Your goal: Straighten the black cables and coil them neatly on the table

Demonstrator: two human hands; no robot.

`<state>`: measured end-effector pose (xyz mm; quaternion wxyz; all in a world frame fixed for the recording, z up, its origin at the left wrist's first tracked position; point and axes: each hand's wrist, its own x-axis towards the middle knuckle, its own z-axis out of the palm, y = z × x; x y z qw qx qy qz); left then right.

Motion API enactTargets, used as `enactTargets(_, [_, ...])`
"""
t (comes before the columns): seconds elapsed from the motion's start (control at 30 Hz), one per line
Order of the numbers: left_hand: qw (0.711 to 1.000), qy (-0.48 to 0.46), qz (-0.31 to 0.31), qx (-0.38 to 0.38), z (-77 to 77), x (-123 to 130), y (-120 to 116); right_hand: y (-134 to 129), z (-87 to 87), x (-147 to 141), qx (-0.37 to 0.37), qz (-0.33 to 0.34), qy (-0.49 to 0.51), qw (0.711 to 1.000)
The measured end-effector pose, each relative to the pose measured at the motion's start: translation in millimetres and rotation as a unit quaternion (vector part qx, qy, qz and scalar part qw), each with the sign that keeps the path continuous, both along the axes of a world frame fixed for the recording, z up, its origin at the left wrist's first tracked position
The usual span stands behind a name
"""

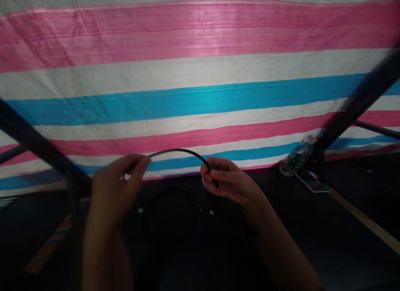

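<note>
A thin black cable (178,150) arches between my two hands. My left hand (117,186), a little blurred, pinches its left end between thumb and fingers. At the other side my right hand (229,180) has its fingers closed round the cable, and a short piece pokes out below them. Under my hands, faint dark loops (170,191) that look like coiled cable lie on the black surface, mostly lost in shadow.
A sheet with pink, white and blue stripes (200,103) hangs in front. Dark metal bars slant at the left (40,145) and right (353,99). A clear plastic bottle (298,157) and a phone (312,181) are by the right bar. Small white bits lie below my hands.
</note>
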<state>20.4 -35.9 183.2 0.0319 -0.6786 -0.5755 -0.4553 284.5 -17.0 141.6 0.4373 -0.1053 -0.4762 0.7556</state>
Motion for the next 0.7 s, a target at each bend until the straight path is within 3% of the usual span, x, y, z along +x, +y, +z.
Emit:
enactTargets(0.17, [0.984,0.091,-0.134,0.075,-8.7,42.4,-4.0,-4.7,1.2,1.2,-0.003,0.028,-0.039,0.999])
enactTargets(0.3, [0.975,0.066,-0.186,0.105,-13.2,62.2,-11.7,-11.8,1.9,-0.9,0.017,0.084,-0.038,0.996])
enactTargets(0.4, [0.980,0.040,-0.157,0.114,-13.3,55.9,-8.6,-13.1,2.4,-1.3,0.004,0.089,-0.044,0.995])
enactTargets(0.57, [0.995,-0.049,-0.007,0.085,-9.5,24.1,0.3,-7.5,2.6,8.0,-0.030,0.127,-0.063,0.989])
enactTargets(0.7, [0.993,-0.096,0.025,0.063,-2.7,8.1,-2.3,-4.0,5.3,18.1,-0.023,0.126,-0.095,0.987])
